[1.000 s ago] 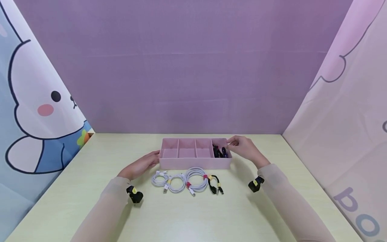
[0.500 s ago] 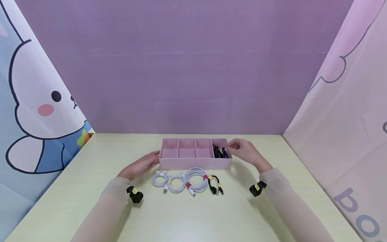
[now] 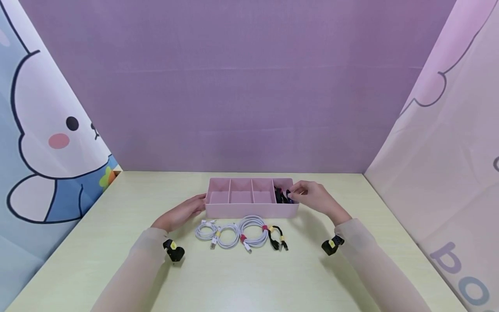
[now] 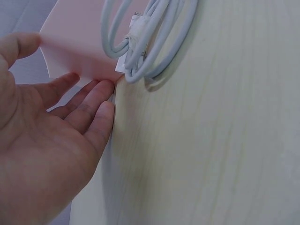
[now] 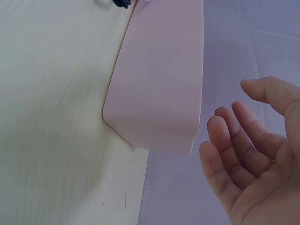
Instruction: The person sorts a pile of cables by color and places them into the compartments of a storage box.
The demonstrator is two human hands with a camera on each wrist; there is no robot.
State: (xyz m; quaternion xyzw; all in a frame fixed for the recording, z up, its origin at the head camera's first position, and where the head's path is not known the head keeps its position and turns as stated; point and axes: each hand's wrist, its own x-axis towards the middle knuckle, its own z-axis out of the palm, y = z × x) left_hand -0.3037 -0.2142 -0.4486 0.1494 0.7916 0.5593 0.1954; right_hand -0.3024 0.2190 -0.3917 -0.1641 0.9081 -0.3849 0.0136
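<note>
A pink divided box (image 3: 249, 211) stands on the table, with black cables (image 3: 279, 196) in its rightmost compartment. Against its left end rests my left hand (image 3: 184, 212); in the left wrist view the fingertips touch the pink wall (image 4: 79, 51). Over the right rim my right hand (image 3: 313, 196) reaches, fingertips at the black cables. From the right wrist, that hand (image 5: 255, 159) shows loosely bent fingers and a thumb held apart, nothing visible between them. Whether the fingertips touch a cable is hidden.
In front of the box lie coiled white cables: a small coil (image 3: 205, 236), another coil (image 3: 221, 243) and a larger coil (image 3: 253, 243). A short black cable (image 3: 274, 243) with yellow ties lies beside them. A purple backdrop (image 3: 241, 95) rises behind the table.
My right hand has moved slightly left and toward me, its fingertips passing from the box's right rim to over the rightmost compartment. My left hand has not visibly moved.
</note>
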